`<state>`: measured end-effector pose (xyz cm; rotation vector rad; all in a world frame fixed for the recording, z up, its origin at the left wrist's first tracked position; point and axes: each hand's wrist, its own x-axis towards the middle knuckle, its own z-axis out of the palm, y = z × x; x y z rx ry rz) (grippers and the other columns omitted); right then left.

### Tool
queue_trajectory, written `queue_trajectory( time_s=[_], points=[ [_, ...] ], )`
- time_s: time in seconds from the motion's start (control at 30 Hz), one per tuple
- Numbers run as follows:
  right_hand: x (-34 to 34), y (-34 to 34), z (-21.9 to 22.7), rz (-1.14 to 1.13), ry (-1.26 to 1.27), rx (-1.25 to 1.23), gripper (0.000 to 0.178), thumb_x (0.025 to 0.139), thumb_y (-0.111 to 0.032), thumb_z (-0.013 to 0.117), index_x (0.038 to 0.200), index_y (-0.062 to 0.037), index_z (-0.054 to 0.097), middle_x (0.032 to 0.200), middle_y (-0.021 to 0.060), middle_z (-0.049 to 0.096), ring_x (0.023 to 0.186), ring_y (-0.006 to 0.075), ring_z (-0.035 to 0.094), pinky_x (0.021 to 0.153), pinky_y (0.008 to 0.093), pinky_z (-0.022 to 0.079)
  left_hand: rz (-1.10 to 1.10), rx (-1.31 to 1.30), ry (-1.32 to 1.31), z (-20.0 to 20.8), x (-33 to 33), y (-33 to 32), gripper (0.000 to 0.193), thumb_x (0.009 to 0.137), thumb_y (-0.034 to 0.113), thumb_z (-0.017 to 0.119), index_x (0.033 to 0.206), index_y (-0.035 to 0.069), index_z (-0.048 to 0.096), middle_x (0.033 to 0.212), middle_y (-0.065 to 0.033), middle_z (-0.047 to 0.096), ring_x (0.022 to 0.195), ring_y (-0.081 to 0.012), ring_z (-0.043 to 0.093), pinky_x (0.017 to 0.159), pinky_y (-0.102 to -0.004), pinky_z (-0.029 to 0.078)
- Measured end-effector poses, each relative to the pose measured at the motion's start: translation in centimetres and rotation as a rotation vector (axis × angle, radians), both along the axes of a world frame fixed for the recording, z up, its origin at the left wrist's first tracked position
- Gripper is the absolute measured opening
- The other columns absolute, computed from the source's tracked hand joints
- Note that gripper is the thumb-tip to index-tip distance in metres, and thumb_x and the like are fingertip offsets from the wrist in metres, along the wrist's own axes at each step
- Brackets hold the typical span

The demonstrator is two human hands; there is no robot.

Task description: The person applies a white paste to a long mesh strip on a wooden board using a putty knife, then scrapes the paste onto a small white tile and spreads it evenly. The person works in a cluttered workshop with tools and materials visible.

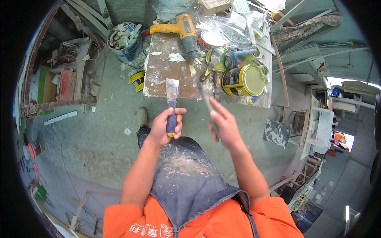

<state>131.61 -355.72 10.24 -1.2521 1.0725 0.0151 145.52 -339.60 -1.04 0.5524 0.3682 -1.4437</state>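
My left hand [161,126] is closed round the blue handle of a putty knife [172,92], which has a yellow butt end. Its blade points away from me and is smeared with pale residue. A long, narrow grey tool [206,95], blurred by motion, sits in my right hand [226,123]; its kind cannot be made out. Both hands are in front of the near edge of a worn brown work table [164,79], apart from each other. On the table lie a yellow heat gun [182,29] and, at the right, a yellow-and-black tin [243,80].
Clear plastic wrapping [224,29] is heaped at the table's back. A bucket of scraps [125,41] and a small yellow-and-black can [137,81] stand left of the table. A rusty-edged frame [59,102] is farther left. A long wooden strip [279,67] leans at the table's right.
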Motion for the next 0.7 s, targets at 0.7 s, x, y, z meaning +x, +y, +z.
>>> queue_trajectory(
  time_s=[0.7],
  points=[
    [0.9, 3.4, -10.7, 0.646, 0.396, -0.843, 0.053, 0.095, -0.018, 0.059, 0.147, -0.0178, 0.052, 0.082, 0.0239, 0.069, 0.07, 0.0405, 0.068, 0.067, 0.0507, 0.055, 0.002, 0.358, -0.329, -12.9, -3.8, -5.1, 0.02, 0.104, 0.025, 0.054, 0.108, 0.006, 0.054, 0.084, -0.0071, 0.059, 0.059, -0.0168, 0.061, 0.05, -0.0333, 0.05]
  ],
)
